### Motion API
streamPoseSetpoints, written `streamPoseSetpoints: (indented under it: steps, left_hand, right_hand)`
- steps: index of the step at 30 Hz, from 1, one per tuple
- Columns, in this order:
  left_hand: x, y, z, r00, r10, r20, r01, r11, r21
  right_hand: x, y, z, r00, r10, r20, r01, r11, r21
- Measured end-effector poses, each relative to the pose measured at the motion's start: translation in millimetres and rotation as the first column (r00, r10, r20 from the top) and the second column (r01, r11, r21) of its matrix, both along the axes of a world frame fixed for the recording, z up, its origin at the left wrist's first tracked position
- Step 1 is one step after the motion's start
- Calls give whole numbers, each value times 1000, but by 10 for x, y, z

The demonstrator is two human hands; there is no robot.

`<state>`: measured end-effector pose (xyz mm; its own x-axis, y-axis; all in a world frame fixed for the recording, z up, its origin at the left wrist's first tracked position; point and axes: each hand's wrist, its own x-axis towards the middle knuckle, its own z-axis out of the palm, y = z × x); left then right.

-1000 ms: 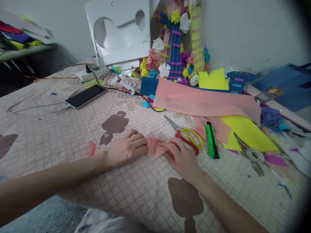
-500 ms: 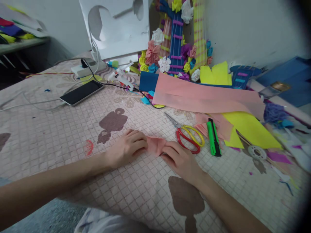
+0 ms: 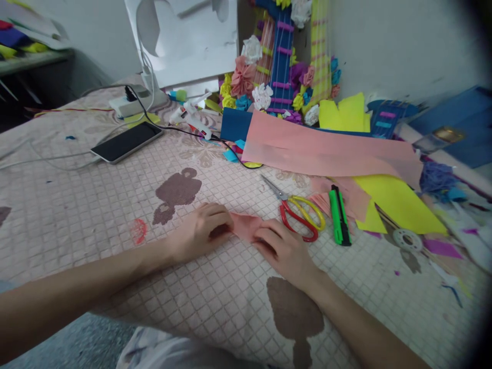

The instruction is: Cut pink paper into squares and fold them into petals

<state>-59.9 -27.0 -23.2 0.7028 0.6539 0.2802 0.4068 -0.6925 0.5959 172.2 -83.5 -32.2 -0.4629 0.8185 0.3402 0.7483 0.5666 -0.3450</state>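
Observation:
A small folded piece of pink paper [image 3: 248, 225] lies on the checked pink cloth [image 3: 96, 215] between my two hands. My left hand [image 3: 202, 230] curls its fingers over the paper's left end. My right hand [image 3: 286, 251] pinches and presses the paper's right end. Both hands rest on the cloth. Most of the paper is hidden under the fingers.
Red and yellow scissors [image 3: 300, 218] and a green utility knife [image 3: 338, 215] lie just right of my hands. Behind them are large pink [image 3: 326, 154] and yellow [image 3: 395, 205] sheets. A phone [image 3: 126, 142], a glue gun [image 3: 190, 118] and paper-flower crafts [image 3: 277, 77] sit further back.
My hands have drawn closer together on the pink paper, so less of it shows. The camera has tipped slightly downward.

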Motion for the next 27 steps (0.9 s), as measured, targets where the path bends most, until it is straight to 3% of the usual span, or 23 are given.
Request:
streamPoseSetpoints:
  steps: [8,13,18,27]
  left_hand:
    - [13,-19,-2,992,98,85,-87,989,-122]
    - [24,-7,12,991,97,88,-83,985,-150]
    - [35,-8,37,992,98,86,-83,984,-158]
    - [89,-24,14,988,152,16,-150,987,-61]
  right_hand:
    - [-87,30,57,979,-120,-164,87,976,-198]
    - [-118,41,86,961,-178,-211,118,957,-267]
    - [-141,46,89,962,-197,-191,143,954,-263]
    - [-178,49,54,965,-238,-108,212,955,-210]
